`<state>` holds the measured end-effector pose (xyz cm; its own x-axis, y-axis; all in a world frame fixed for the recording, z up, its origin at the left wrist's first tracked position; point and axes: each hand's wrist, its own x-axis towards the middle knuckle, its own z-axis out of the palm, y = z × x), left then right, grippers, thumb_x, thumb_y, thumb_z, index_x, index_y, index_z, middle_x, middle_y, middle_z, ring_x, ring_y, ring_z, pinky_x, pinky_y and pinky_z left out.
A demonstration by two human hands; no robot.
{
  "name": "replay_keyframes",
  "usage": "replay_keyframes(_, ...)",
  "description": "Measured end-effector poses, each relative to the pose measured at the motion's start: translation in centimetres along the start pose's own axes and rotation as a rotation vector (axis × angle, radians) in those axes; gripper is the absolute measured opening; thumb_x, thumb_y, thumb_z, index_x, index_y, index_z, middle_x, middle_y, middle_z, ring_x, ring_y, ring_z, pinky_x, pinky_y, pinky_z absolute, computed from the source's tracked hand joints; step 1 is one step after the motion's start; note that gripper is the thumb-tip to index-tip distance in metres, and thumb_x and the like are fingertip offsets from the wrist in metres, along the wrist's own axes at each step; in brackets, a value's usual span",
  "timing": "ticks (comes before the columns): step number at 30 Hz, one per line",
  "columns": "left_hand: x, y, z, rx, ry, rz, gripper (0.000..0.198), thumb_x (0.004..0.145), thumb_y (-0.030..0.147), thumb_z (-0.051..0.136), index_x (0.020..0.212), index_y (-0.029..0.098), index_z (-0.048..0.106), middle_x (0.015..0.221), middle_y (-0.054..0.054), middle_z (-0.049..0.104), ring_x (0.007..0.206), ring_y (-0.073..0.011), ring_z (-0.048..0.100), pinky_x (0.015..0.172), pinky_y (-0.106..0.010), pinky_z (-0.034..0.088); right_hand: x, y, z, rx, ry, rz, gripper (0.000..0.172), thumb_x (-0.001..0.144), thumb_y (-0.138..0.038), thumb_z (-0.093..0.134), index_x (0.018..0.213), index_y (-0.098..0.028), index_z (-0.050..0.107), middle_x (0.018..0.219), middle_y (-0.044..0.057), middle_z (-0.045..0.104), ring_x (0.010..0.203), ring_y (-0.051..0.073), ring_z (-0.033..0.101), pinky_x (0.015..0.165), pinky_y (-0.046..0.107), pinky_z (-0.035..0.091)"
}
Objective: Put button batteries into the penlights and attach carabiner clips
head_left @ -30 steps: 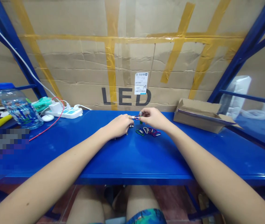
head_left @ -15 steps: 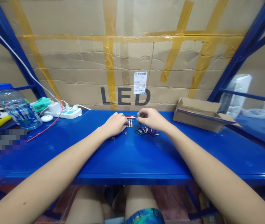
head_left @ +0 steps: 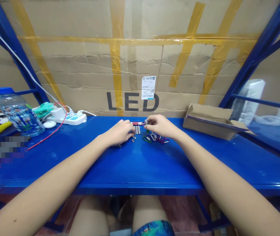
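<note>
My left hand [head_left: 125, 131] rests low over the table with its fingers curled together; what lies in them is hidden. Beside its fingertips stand rows of small round silver pieces, like button cells [head_left: 138, 130]. A couple of loose silver pieces [head_left: 133, 139] lie just below the thumb, and a partly hidden cluster of small metal parts [head_left: 117, 145] is under the palm. My right hand [head_left: 159, 125] is closed in a pinch at a small silver piece [head_left: 146, 121]. Between both hands lies a thin red and silver tube [head_left: 138, 123]. Several coloured carabiners [head_left: 156, 138] fan out below my right hand.
On the blue table [head_left: 140, 164], an open cardboard box [head_left: 206, 119] stands at right. At left are a blue-capped bottle [head_left: 19, 113], a white power strip [head_left: 74, 119] and a red cable [head_left: 52, 133]. A large taped cardboard panel [head_left: 85, 72] rises behind.
Another small silver piece now shows beside the loose one below my left hand. My left hand has shifted slightly; my right hand stays nearly in place.
</note>
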<state>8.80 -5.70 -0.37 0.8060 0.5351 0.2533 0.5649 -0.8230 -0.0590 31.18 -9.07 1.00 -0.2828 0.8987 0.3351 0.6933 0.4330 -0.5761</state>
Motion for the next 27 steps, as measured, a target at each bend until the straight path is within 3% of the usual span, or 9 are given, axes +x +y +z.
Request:
replay_keyframes(3, -0.1, 0.0, 0.1, 0.083, 0.026, -0.029, 0.025, 0.092, 0.018, 0.05, 0.098, 0.02, 0.074, 0.096, -0.009, 0.07, 0.093, -0.0246, 0.054, 0.077, -0.035, 0.036, -0.1, -0.3, 0.0, 0.095, -0.049, 0.002, 0.011, 0.077, -0.027, 0.063, 0.08, -0.016, 0.063, 0.068, 0.001, 0.064, 0.061, 0.014, 0.057, 0.058, 0.027, 0.041)
replay_keyframes(10, 0.2, 0.3, 0.4, 0.097, -0.039, -0.042, 0.023, 0.092, 0.02, 0.053, 0.094, 0.023, 0.076, 0.091, -0.009, 0.07, 0.091, -0.0257, 0.052, 0.077, -0.036, 0.034, -0.3, -0.8, 0.1, 0.173, -0.122, -0.02, 0.01, 0.078, -0.024, 0.061, 0.082, -0.016, 0.065, 0.067, 0.0, 0.063, 0.058, 0.011, 0.053, 0.057, 0.025, 0.041)
replay_keyframes(17, 0.4, 0.1, 0.3, 0.053, -0.042, -0.085, 0.011, 0.084, 0.015, 0.061, 0.079, 0.019, 0.071, 0.082, -0.008, 0.068, 0.089, -0.0258, 0.054, 0.075, -0.034, 0.035, -0.3, -0.9, 0.4, 0.16, -0.127, -0.034, 0.009, 0.078, -0.026, 0.063, 0.078, -0.017, 0.064, 0.068, 0.0, 0.062, 0.061, 0.013, 0.055, 0.058, 0.026, 0.042)
replay_keyframes(21, 0.4, 0.3, -0.1, 0.025, -0.048, -0.073, 0.01, 0.083, 0.016, 0.063, 0.074, 0.018, 0.067, 0.077, -0.006, 0.067, 0.087, -0.0251, 0.057, 0.075, -0.034, 0.036, -0.5, -1.2, 0.3, 0.286, -0.195, 0.017, 0.016, 0.079, -0.03, 0.064, 0.089, -0.017, 0.066, 0.071, 0.0, 0.062, 0.056, 0.011, 0.053, 0.049, 0.024, 0.04)
replay_keyframes(24, 0.2, 0.4, -0.5, 0.051, 0.024, -0.069, 0.012, 0.084, 0.017, 0.06, 0.074, 0.018, 0.065, 0.076, -0.006, 0.068, 0.079, -0.0221, 0.06, 0.072, -0.032, 0.038, -0.5, -1.2, 0.2, 0.355, -0.199, 0.015, 0.022, 0.081, -0.03, 0.063, 0.098, -0.017, 0.067, 0.074, 0.001, 0.062, 0.057, 0.012, 0.053, 0.047, 0.024, 0.039)
replay_keyframes(27, 0.0, 0.6, -1.1, -0.043, 0.215, -0.084, 0.011, 0.088, 0.021, 0.056, 0.085, 0.017, 0.066, 0.082, -0.005, 0.071, 0.073, -0.0183, 0.063, 0.067, -0.03, 0.042, -0.3, -0.8, 0.3, 0.267, -0.12, -0.068, 0.017, 0.082, -0.021, 0.059, 0.097, -0.017, 0.067, 0.079, 0.002, 0.064, 0.066, 0.013, 0.055, 0.058, 0.026, 0.045)
